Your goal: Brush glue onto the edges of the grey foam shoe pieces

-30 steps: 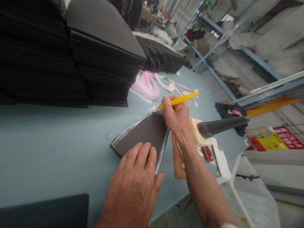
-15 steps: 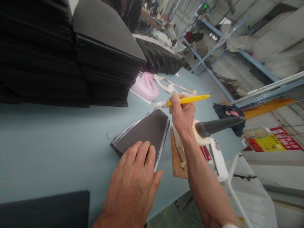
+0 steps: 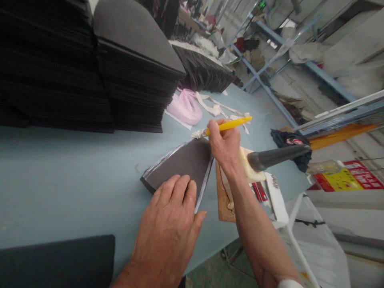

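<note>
A small stack of dark grey sheets (image 3: 183, 164) lies on the pale blue-green table, with whitish smears along its far-left and right edges. My left hand (image 3: 171, 216) rests flat on the near part of the stack, fingers stretched forward and thumb out to the side. Beyond the stack's right corner, my right hand (image 3: 224, 140) grips a yellow-handled brush (image 3: 229, 125). The brush's bristles, clotted with a white substance, are at the far edge of the stack. Whether they touch it is hard to tell.
Tall stacks of dark sheets (image 3: 138, 68) fill the table's back left. A pink bag (image 3: 187, 108) and cream strips (image 3: 210, 105) lie beyond my right hand. Right of the stack are a brown board (image 3: 223, 200) and a container with a dark handle (image 3: 279, 157). Dark folded material (image 3: 57, 260) lies near left.
The brush in my right hand has moved slightly left and nearer the stack's far edge. My left hand stays in place on the sheets.
</note>
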A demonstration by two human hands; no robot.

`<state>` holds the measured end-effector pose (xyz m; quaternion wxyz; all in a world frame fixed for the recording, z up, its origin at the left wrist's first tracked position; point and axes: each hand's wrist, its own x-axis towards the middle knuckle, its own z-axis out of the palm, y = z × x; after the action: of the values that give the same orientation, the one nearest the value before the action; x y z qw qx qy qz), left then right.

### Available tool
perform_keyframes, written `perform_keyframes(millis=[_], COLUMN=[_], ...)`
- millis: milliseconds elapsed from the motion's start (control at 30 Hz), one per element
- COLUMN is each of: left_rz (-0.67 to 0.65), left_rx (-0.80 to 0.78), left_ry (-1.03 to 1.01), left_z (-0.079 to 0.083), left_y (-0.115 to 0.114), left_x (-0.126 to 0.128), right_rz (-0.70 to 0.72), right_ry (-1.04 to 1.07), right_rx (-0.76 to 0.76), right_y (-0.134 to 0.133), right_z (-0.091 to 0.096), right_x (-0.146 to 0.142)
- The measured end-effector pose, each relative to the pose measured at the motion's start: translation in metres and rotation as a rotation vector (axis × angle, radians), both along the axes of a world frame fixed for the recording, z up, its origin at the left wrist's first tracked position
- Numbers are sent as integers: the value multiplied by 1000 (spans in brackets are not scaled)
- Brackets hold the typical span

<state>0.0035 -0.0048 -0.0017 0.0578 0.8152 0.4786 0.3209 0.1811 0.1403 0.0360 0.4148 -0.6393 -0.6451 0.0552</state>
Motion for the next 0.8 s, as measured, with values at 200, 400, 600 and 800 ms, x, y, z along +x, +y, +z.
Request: perform_keyframes(millis=[200,400,600,800], left_rz=[2,1,3,1], left_rx=[7,4,6,-24], left_ry=[-4,-11,-15,-6], left_z=[0,-1,0,1], left_y=[-1,0,0,-2], left_x=[0,-1,0,-1], right_rz=[55,53,-15,160], right_ry=[98,29,104,365], right_rx=[32,-18,51,-37], right_y=[1,2,13,-28], right_z=[1,-5,0,9], right_x=[3,6,15,-19])
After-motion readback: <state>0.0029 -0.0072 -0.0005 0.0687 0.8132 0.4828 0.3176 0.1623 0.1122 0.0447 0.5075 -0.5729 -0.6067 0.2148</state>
